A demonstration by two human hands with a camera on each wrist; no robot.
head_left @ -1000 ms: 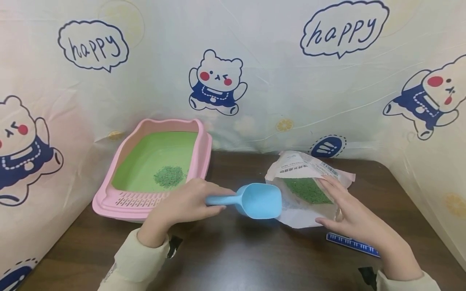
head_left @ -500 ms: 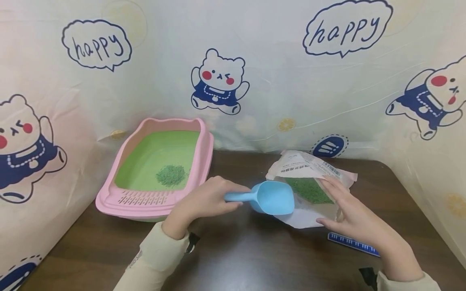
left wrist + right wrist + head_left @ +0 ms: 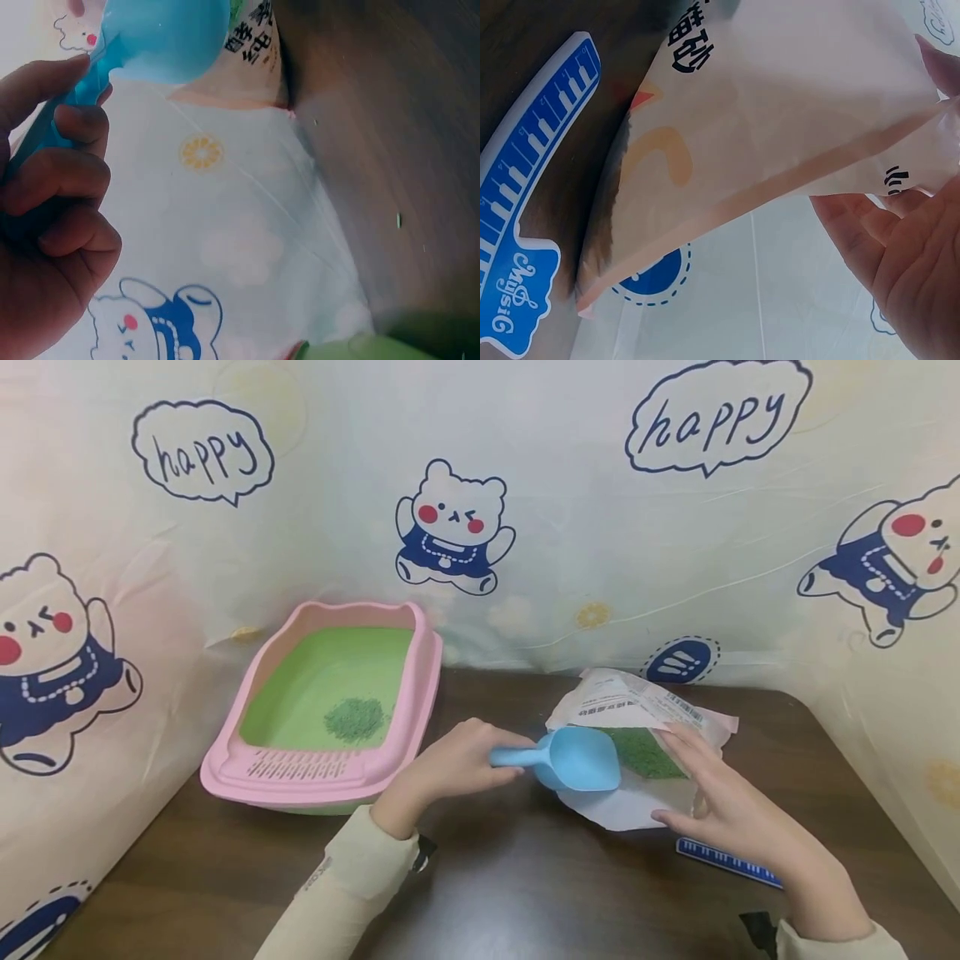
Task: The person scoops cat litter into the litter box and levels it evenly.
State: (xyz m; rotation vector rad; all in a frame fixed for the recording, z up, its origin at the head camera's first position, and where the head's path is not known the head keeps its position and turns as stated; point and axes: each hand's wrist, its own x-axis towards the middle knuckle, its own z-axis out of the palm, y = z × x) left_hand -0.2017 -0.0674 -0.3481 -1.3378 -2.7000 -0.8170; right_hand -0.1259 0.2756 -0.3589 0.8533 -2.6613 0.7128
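Note:
My left hand (image 3: pixel 457 764) grips the handle of a light blue scoop (image 3: pixel 588 760); in the left wrist view its fingers (image 3: pixel 64 180) are curled round the handle. The scoop's bowl hangs at the left side of the open cat litter bag (image 3: pixel 630 702), overlapping its mouth. Green pellets (image 3: pixel 648 754) show inside the bag. My right hand (image 3: pixel 738 814) holds the bag's right side, fingers at the upper rim and thumb at the lower one. In the right wrist view the bag's pale side (image 3: pixel 780 112) hides part of the fingers.
A pink-rimmed litter box (image 3: pixel 300 781) with a green inside stands on the left, a small heap of green pellets (image 3: pixel 355 718) in it. Near my right forearm lies a blue piano-key strip (image 3: pixel 727 862). A printed cloth (image 3: pixel 555 527) backs the dark table (image 3: pixel 517 885).
My left hand has moved right with the scoop, from beside the litter box to the bag's mouth. My right hand stays in place on the bag.

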